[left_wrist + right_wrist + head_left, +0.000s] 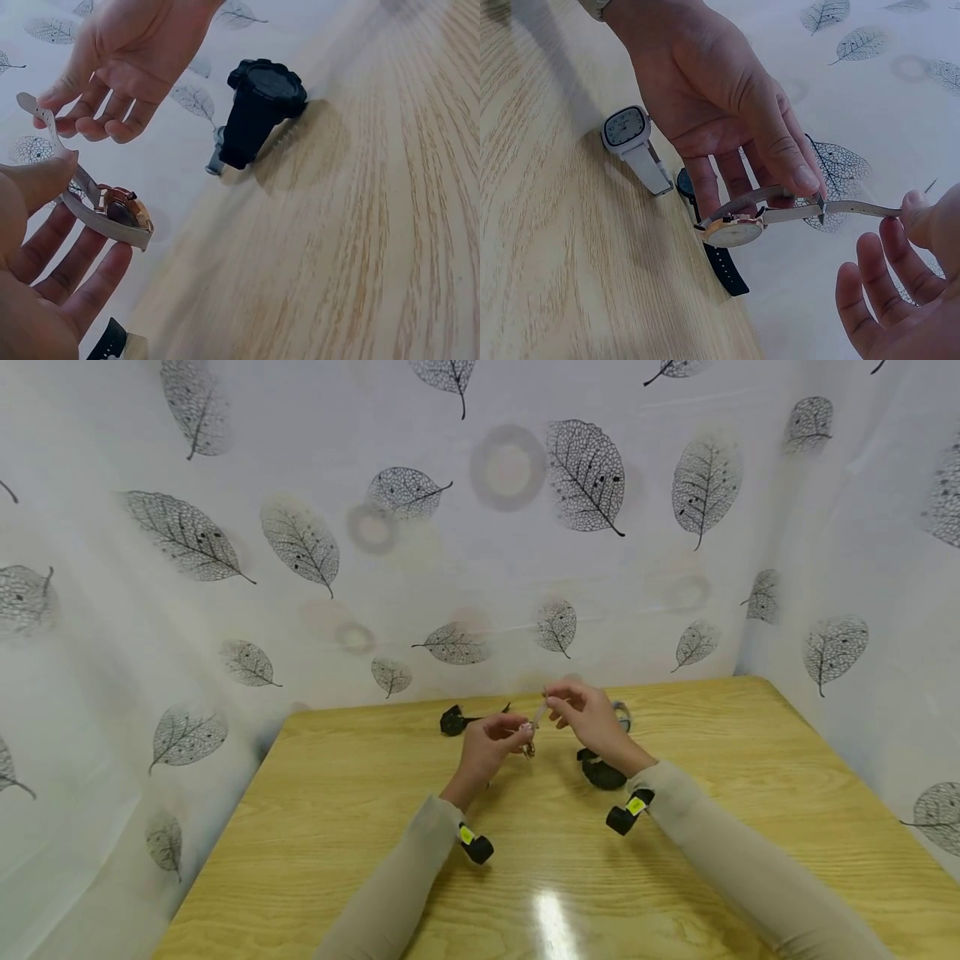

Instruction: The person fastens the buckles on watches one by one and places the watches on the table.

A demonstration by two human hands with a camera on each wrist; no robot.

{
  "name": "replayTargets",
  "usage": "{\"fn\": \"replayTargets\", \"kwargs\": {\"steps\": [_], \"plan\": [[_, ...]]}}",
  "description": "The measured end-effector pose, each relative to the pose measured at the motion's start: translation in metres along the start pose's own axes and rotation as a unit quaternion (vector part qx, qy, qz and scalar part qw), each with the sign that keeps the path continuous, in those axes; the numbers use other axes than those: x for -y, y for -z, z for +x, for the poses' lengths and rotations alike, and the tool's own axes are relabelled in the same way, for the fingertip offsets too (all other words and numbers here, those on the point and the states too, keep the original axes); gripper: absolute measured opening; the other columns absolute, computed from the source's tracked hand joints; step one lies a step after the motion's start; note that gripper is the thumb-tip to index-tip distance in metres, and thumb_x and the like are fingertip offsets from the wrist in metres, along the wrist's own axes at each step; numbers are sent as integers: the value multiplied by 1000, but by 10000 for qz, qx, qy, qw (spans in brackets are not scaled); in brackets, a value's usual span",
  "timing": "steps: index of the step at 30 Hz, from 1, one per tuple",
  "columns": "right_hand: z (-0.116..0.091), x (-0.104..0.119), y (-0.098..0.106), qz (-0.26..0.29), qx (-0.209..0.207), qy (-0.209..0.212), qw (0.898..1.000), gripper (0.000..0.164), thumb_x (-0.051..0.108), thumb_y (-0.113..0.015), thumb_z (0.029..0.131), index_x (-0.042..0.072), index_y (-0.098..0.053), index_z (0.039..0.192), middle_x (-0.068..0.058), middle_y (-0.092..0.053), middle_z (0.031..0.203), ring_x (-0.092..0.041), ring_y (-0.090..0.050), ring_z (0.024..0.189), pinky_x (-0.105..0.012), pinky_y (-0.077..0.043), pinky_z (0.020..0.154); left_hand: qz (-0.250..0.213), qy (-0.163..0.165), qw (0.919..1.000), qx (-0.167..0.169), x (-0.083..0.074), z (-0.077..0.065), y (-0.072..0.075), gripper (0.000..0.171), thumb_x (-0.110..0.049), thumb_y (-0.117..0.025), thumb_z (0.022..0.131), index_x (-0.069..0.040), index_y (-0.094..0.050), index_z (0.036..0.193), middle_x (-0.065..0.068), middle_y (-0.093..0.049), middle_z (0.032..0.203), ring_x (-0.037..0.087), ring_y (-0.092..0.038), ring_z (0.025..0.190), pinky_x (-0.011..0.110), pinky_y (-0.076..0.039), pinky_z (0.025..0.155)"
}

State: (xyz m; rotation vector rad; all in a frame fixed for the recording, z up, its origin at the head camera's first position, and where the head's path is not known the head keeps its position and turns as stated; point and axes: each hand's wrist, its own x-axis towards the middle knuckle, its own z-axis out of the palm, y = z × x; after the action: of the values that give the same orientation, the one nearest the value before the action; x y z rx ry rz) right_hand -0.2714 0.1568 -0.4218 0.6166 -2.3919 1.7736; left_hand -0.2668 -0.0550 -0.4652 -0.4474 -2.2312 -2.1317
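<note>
A wristwatch with a rose-gold case and a pale grey strap hangs in the air between both hands. The left hand pinches its strap near the buckle, thumb above and fingers below. At the strap's free end, the right hand pinches the holed tip between thumb and forefinger. The strap's tip passes through the buckle in the right wrist view. Below the right hand, a chunky black watch stands on the table. The left hand hides part of the slim black watch behind it.
A white square-faced watch lies on the wooden table. Behind the chunky black watch is a grey ring-shaped item, partly hidden by the right hand. A leaf-patterned curtain closes off the table's back and sides.
</note>
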Motion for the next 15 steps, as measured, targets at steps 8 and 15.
{"fn": "replayTargets", "kwargs": {"steps": [8,15], "plan": [[-2,0,4,289,13,-17,9996,25,20,-61,106,5,-67,124,-18,-67,111,-37,-66,93,-38,-62,77,-232,-7,9997,25,-2,-1,0,22,-13,-83,89,-1,-74,106,12,-74,100,21,-73,86,43,-64,77],[-4,1,4,254,17,-48,9997,24,18,-61,106,3,-68,123,-19,-68,110,-42,-66,94,-36,-62,76,-488,371,9968,523,-4,-2,2,23,-11,-78,94,5,-72,109,12,-74,101,32,-73,92,46,-63,83]]}}
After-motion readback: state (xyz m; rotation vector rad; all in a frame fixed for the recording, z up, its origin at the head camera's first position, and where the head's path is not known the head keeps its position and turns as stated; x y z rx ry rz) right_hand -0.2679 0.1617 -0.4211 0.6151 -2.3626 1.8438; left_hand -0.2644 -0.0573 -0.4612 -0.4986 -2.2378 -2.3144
